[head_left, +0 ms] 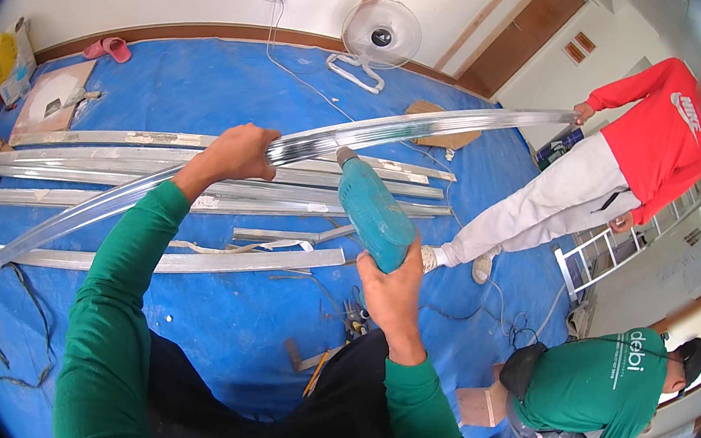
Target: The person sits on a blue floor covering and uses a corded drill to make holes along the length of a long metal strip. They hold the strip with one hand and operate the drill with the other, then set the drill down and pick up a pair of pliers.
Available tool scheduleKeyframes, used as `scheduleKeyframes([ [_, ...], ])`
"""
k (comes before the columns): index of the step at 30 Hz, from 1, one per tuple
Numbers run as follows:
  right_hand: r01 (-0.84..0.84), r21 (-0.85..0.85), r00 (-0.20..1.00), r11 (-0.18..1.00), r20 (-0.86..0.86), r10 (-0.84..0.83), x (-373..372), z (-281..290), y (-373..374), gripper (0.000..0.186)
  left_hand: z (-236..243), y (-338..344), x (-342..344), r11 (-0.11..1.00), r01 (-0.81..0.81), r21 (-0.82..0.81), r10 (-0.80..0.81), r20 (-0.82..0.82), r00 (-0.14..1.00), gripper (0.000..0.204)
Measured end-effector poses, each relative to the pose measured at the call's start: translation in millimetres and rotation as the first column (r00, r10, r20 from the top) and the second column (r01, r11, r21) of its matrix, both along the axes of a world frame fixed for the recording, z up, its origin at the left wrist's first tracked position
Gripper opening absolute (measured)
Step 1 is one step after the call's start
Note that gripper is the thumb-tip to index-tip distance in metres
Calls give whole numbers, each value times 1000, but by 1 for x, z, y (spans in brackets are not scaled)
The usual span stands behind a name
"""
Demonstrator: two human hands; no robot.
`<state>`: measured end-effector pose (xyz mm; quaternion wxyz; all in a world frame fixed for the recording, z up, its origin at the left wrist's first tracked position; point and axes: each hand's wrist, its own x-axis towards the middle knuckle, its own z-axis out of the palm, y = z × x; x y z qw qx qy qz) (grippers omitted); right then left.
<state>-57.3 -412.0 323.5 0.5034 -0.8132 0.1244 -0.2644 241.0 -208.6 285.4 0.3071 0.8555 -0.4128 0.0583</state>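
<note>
Drill (375,215), one, in right fingers (369,276); metal channel (432,126), one, in left fingers (262,140).

The left arm (111,303) stretches well forward, and the left hand (238,153) angles rightward with fingers curled in a grip. The right arm (436,413) reaches less far, the right hand (392,290) wrapped in a closed hold. Green sleeves (131,262) cover the 2 arms; the hands are bare.
</note>
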Motion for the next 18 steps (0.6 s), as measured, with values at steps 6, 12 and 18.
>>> scheduleKeyframes([
  [6,-14,-118,999,993,32,18,2,2,1,67,2,0,4,994,-5,105,8,-28,1000,57],
  [12,-43,-103,998,994,-50,38,3,9,-4,68,10,2,1,995,2,99,4,-59,998,51],
  [18,-67,-236,996,970,45,79,9,10,-10,58,11,2,0,998,3,57,1,-61,998,45],
])
